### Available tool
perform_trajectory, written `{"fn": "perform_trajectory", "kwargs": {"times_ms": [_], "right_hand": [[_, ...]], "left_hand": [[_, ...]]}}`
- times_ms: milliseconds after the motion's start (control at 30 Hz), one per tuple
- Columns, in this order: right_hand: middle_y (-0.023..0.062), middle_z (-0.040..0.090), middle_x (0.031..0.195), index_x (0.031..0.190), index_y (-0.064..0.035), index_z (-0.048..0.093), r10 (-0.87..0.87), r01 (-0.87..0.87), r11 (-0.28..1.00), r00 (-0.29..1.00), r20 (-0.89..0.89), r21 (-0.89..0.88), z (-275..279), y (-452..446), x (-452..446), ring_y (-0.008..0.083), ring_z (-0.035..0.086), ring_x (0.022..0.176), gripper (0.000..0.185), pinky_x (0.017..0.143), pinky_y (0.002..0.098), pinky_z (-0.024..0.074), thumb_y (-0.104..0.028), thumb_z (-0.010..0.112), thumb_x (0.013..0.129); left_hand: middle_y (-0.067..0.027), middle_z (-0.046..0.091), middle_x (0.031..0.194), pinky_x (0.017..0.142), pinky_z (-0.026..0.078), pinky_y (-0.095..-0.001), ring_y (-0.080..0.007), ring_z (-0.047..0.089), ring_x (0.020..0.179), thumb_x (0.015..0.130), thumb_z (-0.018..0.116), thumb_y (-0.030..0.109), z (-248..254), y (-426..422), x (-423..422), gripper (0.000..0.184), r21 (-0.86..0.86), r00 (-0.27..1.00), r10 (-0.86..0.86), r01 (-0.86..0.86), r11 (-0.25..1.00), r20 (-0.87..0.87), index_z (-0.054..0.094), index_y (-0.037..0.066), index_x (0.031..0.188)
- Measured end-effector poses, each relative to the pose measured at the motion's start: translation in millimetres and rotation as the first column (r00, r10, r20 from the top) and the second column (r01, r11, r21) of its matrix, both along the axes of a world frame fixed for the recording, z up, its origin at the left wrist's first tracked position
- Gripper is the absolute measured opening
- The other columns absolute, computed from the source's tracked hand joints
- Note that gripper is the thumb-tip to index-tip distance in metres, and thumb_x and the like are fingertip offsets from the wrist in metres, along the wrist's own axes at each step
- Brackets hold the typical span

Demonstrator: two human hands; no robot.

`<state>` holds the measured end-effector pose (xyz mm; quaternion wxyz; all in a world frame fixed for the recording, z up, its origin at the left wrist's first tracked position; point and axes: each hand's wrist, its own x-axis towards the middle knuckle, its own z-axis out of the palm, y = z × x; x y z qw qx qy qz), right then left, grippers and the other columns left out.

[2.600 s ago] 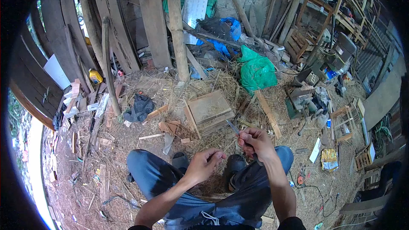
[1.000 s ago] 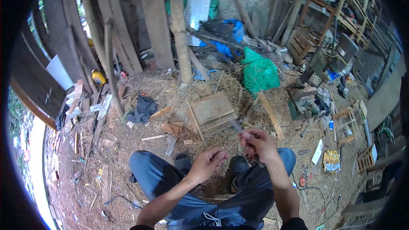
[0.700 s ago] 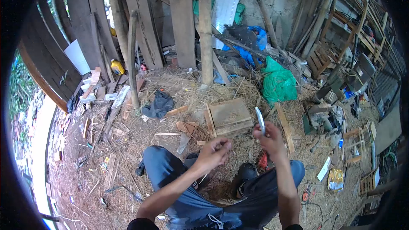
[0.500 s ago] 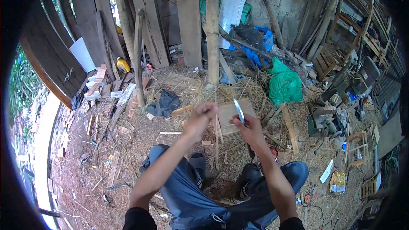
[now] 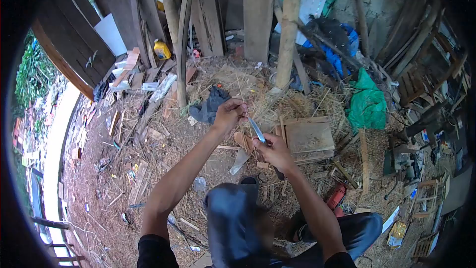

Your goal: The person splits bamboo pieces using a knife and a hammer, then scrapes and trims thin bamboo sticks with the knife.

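Left fingers (image 5: 238, 104) pinch thin pale strip (image 5: 241, 91), likely bendy; right fingers (image 5: 261, 145) clasp stiff-looking silver-bladed knife (image 5: 256, 130) pointing eleven o'clock, dark handle (image 5: 279, 173) safest.

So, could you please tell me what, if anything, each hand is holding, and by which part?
The right hand grips a knife by its handle; the left hand appears to pinch a thin strip, exactly where along it is unclear.

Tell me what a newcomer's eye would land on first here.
Probably the bright green plastic bag, at the right of the picture. Next comes the pale-bladed knife in the right hand, near the middle, pointing toward the left hand. A yellow bottle also stands out at the upper left, near the wooden boards.
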<state>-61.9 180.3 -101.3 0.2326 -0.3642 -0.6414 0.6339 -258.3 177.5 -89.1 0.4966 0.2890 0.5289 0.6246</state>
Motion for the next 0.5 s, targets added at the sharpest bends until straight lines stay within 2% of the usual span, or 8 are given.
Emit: {"fn": "perform_trajectory", "kwargs": {"times_ms": [100,167,233,300,367,400,467,500], "right_hand": [[0.0017,0.062,0.073,0.089,-0.001,0.065,0.119,-0.121,0.99,0.992,0.028,0.073,-42.9,7.3,-16.6,0.0105,0.054,0.068,0.021,0.065,0.0274,0.0426,-0.021,0.062,0.086],[0.0028,0.062,0.073,0.088,-0.0011,0.065,0.123,-0.124,0.992,0.985,0.124,-0.002,-89.0,9.5,-25.1,0.0127,0.056,0.068,0.023,0.065,0.0293,0.0439,-0.023,0.061,0.087],[-0.0011,0.056,0.068,0.081,-0.0015,0.065,0.02,-0.035,0.995,0.985,0.173,0.088,-136.9,10.3,-34.7,0.0069,0.045,0.056,0.019,0.05,0.025,0.0362,-0.02,0.063,0.087],[-0.0002,0.056,0.067,0.082,-0.0003,0.064,0.028,-0.029,1.0,0.985,0.172,0.002,-159.1,13.7,-40.3,0.008,0.046,0.057,0.018,0.052,0.0276,0.0368,-0.018,0.063,0.086],[0.0,0.055,0.063,0.081,0.0007,0.064,-0.067,0.107,0.976,0.976,0.206,-0.187,-175.9,14.5,-48.8,0.0075,0.046,0.059,0.02,0.052,0.028,0.0362,-0.019,0.064,0.085],[0.0,0.055,0.063,0.081,0.0007,0.064,-0.064,0.107,0.974,0.975,0.212,-0.198,-195.1,17.7,-53.3,0.0075,0.046,0.059,0.02,0.052,0.028,0.0362,-0.019,0.064,0.085],[0.0011,0.055,0.062,0.08,0.0016,0.063,-0.107,0.116,0.993,0.977,0.187,-0.037,-241.5,23.9,-62.0,0.0085,0.047,0.06,0.021,0.053,0.0284,0.0378,-0.019,0.066,0.083],[0.0011,0.055,0.062,0.08,0.0016,0.063,-0.104,0.116,0.992,0.975,0.195,-0.051,-243.7,24.2,-65.2,0.0085,0.047,0.06,0.021,0.053,0.0284,0.0378,-0.019,0.066,0.083]], "left_hand": [[-0.0061,0.06,0.084,0.062,0.052,-0.0281,-0.0147,0.06,0.074,0.09,0.055,0.006,-56.2,7.2,-16.9,0.01,-0.048,1.0,0.014,-0.013,0.999,0.02,0.056,0.001,0.098],[-0.0063,0.06,0.084,0.061,0.051,-0.0277,-0.0143,0.06,0.073,0.09,0.056,0.007,-97.2,4.3,-20.4,0.01,-0.084,0.997,0.038,-0.032,0.996,0.066,0.056,0.001,0.098],[-0.0044,0.061,0.09,0.068,0.05,-0.0282,-0.0141,0.06,0.079,0.09,0.056,0.012,-141.7,-7.3,-21.3,0.016,-0.181,0.994,-0.106,0.1,0.978,-0.022,0.057,0.003,0.104],[-0.0046,0.061,0.091,0.068,0.05,-0.0284,-0.0144,0.06,0.079,0.09,0.056,0.012,-187.9,-16.3,-15.1,0.017,-0.243,0.991,-0.13,0.129,0.961,0.01,0.057,0.003,0.104],[-0.0048,0.061,0.091,0.069,0.05,-0.0287,-0.0146,0.06,0.079,0.091,0.056,0.013,-226.0,-18.8,-14.9,0.017,-0.304,0.987,-0.155,0.161,0.939,0.044,0.057,0.003,0.105],[-0.0044,0.061,0.09,0.068,0.05,-0.0289,-0.0145,0.06,0.078,0.09,0.057,0.014,-242.9,-18.4,-16.1,0.017,-0.281,0.989,-0.13,0.146,0.948,0.074,0.058,0.004,0.104],[-0.0041,0.061,0.09,0.068,0.05,-0.0291,-0.0144,0.06,0.077,0.09,0.057,0.015,-259.1,-14.3,-18.1,0.016,-0.27,0.988,-0.105,0.132,0.954,0.112,0.059,0.004,0.103],[-0.0038,0.062,0.089,0.068,0.05,-0.029,-0.014,0.06,0.077,0.09,0.057,0.015,-259.9,-9.8,-20.0,0.016,-0.296,0.99,-0.049,0.086,0.951,0.13,0.06,0.004,0.102]]}}
